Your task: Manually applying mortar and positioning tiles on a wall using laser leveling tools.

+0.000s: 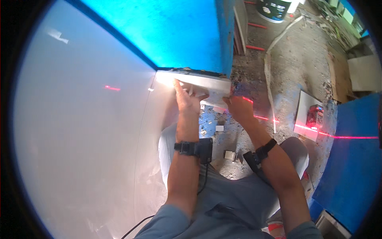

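Note:
A long white tile strip (213, 83) lies along the foot of the blue wall (179, 36), its left end meeting the corner with the pale wall panel. My left hand (188, 101) rests against the strip's left half, thumb and fingers spread apart, near a bright glare at the corner. At the strip's right end is my right hand (240, 108), its fingers curled in at the edge; what lies under those fingertips is partly hidden. Below the strip, a small white piece (219, 128) sits on blue-stained ground.
A red laser level (315, 115) stands on a white sheet (300, 105) to the right, its red line crossing the floor. Large pale panel (87, 131) at left; blue panel (354, 159) at right. A bucket (273, 10) stands at the far side, with a pale strap (267, 75) nearer.

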`<action>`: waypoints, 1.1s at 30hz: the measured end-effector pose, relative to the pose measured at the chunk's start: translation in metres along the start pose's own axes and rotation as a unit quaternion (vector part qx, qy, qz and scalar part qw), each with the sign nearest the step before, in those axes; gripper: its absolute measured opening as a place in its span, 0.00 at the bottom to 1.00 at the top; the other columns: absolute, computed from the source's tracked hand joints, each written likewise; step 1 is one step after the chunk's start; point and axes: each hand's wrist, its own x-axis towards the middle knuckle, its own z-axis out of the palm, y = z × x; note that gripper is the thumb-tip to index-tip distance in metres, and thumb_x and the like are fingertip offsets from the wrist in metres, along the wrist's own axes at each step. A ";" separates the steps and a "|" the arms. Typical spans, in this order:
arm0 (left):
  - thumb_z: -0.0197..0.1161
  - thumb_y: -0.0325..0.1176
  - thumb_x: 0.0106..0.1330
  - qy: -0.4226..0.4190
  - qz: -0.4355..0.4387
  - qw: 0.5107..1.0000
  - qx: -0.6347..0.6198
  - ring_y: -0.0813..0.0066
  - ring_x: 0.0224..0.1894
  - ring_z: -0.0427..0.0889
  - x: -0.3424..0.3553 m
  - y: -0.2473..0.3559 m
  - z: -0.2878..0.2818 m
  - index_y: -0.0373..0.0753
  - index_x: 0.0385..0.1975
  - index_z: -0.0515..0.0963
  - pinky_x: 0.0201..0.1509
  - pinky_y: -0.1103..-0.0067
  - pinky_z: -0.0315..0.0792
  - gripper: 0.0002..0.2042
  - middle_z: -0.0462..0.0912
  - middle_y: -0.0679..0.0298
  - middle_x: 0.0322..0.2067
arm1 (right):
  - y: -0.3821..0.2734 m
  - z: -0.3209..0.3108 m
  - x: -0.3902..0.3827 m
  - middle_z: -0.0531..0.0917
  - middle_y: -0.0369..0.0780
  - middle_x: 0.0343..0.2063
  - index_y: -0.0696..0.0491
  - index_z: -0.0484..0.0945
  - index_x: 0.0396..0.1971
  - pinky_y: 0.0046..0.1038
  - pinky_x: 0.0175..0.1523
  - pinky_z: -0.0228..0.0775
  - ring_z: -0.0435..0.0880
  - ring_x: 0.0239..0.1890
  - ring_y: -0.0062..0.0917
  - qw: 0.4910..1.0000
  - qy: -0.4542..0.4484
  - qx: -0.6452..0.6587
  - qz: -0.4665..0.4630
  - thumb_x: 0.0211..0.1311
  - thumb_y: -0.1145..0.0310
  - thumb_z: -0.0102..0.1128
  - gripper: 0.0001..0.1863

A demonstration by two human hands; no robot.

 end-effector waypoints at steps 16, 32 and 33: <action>0.42 0.77 0.58 0.006 -0.014 1.000 -0.004 0.38 0.68 0.49 -0.021 -0.019 0.015 0.45 0.71 0.43 0.58 0.32 0.60 0.50 0.47 0.47 0.68 | -0.004 -0.008 -0.001 0.84 0.47 0.25 0.49 0.84 0.32 0.41 0.35 0.74 0.84 0.30 0.42 0.999 -0.010 0.047 0.010 0.67 0.51 0.51 0.18; 0.41 0.77 0.58 -0.125 -0.007 0.992 -0.021 0.38 0.70 0.47 -0.013 -0.005 0.004 0.44 0.71 0.48 0.57 0.30 0.58 0.49 0.44 0.50 0.71 | -0.047 0.049 -0.005 0.80 0.38 0.17 0.56 0.80 0.24 0.30 0.29 0.69 0.79 0.22 0.21 0.761 0.116 0.554 0.315 0.54 0.47 0.69 0.24; 0.42 0.75 0.60 -0.116 -0.017 0.993 -0.027 0.41 0.68 0.53 -0.006 -0.003 0.001 0.45 0.70 0.50 0.54 0.32 0.62 0.47 0.50 0.51 0.69 | -0.052 0.051 -0.006 0.80 0.36 0.21 0.56 0.79 0.28 0.25 0.30 0.70 0.80 0.24 0.20 0.733 0.121 0.591 0.314 0.56 0.53 0.68 0.19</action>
